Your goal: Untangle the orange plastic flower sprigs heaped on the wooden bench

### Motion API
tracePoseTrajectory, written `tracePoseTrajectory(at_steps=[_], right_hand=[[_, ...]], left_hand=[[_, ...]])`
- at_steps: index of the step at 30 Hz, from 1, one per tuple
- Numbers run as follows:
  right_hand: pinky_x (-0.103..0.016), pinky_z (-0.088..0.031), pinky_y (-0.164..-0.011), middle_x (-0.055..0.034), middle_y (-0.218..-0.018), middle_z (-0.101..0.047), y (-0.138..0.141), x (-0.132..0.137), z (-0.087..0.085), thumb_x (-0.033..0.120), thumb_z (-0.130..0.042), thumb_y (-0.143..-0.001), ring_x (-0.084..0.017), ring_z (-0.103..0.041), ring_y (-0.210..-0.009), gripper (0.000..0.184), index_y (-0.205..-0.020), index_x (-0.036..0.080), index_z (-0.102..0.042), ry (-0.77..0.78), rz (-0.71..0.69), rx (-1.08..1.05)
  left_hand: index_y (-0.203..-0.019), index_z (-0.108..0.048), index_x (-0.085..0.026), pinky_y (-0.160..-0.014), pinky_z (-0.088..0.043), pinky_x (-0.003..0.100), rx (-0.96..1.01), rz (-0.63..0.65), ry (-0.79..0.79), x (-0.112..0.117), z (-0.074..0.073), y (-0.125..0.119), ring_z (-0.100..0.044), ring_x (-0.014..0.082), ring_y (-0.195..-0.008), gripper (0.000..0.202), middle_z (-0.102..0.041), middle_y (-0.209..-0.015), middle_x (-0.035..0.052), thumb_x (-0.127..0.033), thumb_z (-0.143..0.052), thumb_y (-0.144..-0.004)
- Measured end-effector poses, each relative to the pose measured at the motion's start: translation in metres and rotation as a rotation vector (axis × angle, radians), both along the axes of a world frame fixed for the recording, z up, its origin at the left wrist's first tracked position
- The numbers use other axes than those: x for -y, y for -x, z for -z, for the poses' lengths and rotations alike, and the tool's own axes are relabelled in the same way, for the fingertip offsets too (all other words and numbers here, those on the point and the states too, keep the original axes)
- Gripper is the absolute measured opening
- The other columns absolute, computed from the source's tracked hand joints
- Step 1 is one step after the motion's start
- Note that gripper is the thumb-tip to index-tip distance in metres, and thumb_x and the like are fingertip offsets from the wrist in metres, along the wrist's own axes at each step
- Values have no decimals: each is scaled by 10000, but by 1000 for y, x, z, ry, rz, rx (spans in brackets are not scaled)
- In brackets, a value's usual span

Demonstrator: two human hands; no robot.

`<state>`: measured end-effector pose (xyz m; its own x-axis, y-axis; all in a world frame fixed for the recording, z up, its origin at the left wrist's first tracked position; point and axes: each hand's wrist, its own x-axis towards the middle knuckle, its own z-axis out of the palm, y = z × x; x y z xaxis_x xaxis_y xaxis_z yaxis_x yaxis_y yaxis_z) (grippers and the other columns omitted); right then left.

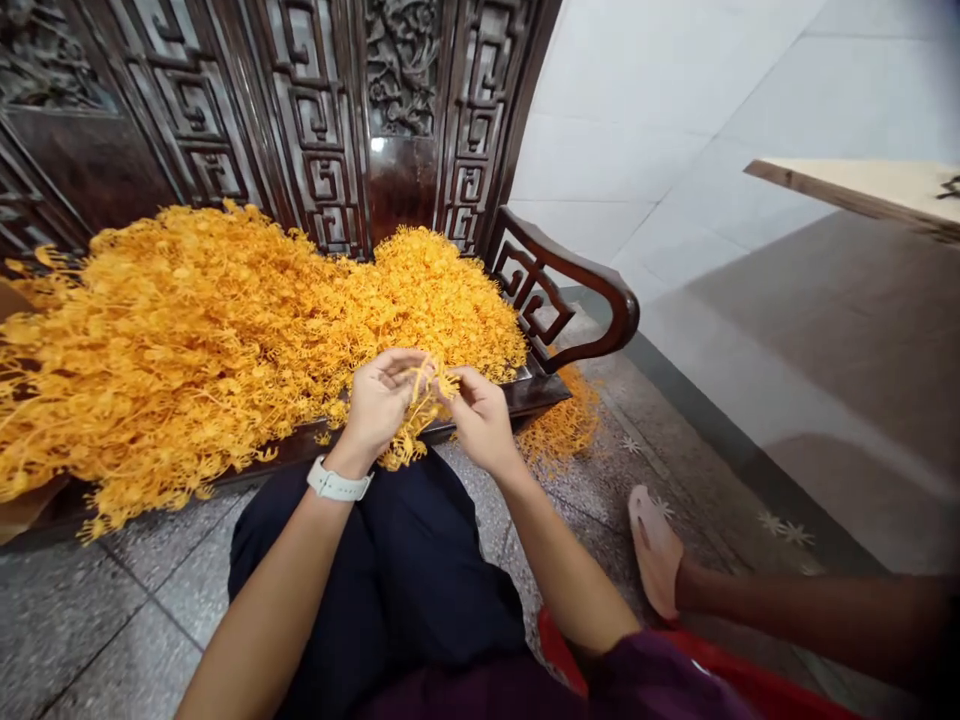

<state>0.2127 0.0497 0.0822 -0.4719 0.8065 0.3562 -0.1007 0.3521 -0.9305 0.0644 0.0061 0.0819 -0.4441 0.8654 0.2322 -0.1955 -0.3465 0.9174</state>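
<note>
Both my hands meet above my lap, in front of the bench. My left hand (381, 400), with a white watch band (339, 483) at its wrist, pinches a yellow plastic flower sprig (411, 432). On the other side of the sprig, my right hand (477, 412) grips its upper part between thumb and fingers. The sprig's lower end hangs down towards my knees. Just beyond my hands, a large heap of similar yellow sprigs (210, 340) covers the bench seat. My fingertips are partly hidden by the strands.
The dark carved wooden bench (405, 180) has a curved armrest (600, 300) at right. More yellow pieces (566, 420) lie on the floor beyond its corner. Another person's foot in a pink slipper (654, 545) is at right. Pale star-shaped pieces (784, 527) lie near the wall. Something red (559, 650) sits beneath me.
</note>
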Motion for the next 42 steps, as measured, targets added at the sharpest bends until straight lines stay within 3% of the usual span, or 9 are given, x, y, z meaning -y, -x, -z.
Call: tracePoseTrajectory(at_steps=[8, 13, 18, 26, 29, 33, 36, 39, 42], right_hand=[[-257, -353, -574, 33, -687, -538, -14, 0, -11, 418, -700, -941, -93, -440, -583, 238, -858, 197, -673, 268, -80, -71], [-257, -297, -510, 58, -626, -492, -18, 0, -7, 425, -853, -805, -64, -352, -506, 279, -845, 196, -700, 361, -12, -118], [-253, -330, -528, 44, -710, -527, -15, 3, -3, 426, -822, -836, -76, -390, -561, 261, -893, 224, -668, 337, 28, -92], [-223, -370, -517, -18, -944, -630, -21, 7, -2, 426, -750, -893, -87, -494, -648, 273, -909, 243, -548, 423, -13, -187], [-222, -363, -491, -31, -1068, -647, -21, 16, -1, 519, -715, -911, -70, -458, -613, 350, -899, 253, -488, 411, -91, -145], [-215, -337, -454, 32, -797, -525, -31, 36, -11, 531, -758, -883, -69, -408, -539, 406, -866, 273, -445, 337, -94, -274], [-211, -346, -427, 17, -795, -572, -50, 47, -24, 422, -736, -946, -62, -467, -509, 241, -887, 265, -563, 308, -204, -308], [-221, -438, -467, -52, -1047, -670, -69, 51, -26, 319, -718, -971, -61, -580, -577, 80, -968, 239, -720, 337, -313, -157], [-231, -509, -540, -55, -1109, -628, -77, 50, -16, 306, -771, -927, -62, -603, -639, 91, -965, 223, -777, 373, -355, -77]], left_hand=[[-1039, -768, -192, -788, -568, 299, -309, 2, -139, 5, -1, 4, -717, 175, -889, 179, -773, -1031, 95, -298, -793, -897], [-1087, -753, -194, -979, -520, 347, -451, 22, -185, 10, -4, 11, -677, 212, -1179, 149, -731, -1259, 122, -258, -646, -1006], [-1143, -725, -184, -783, -543, 293, -266, 204, -57, 8, 0, 0, -711, 175, -896, 313, -763, -998, 91, -439, -728, -963], [-930, -770, -177, -594, -443, 267, -209, 182, -35, 11, 2, -5, -565, 120, -626, 243, -657, -719, 19, -370, -875, -825], [-886, -717, -190, -582, -441, 251, -71, 116, -37, 7, 4, -4, -537, 105, -607, 282, -611, -688, -11, -329, -925, -756], [-833, -602, -188, -595, -449, 224, 51, -151, -25, -9, 17, 23, -551, 89, -626, 298, -602, -708, -20, -228, -892, -779], [-874, -623, -183, -572, -433, 218, 29, -287, -55, -7, 12, 50, -546, 80, -604, 259, -626, -728, -6, -266, -866, -838], [-876, -720, -176, -593, -480, 239, -170, -20, -75, 16, -18, 55, -604, 107, -630, 288, -695, -773, 34, -393, -899, -812], [-845, -797, -190, -667, -545, 294, -523, 588, 29, 38, -59, 41, -691, 178, -727, 228, -744, -814, 76, -391, -898, -810]])
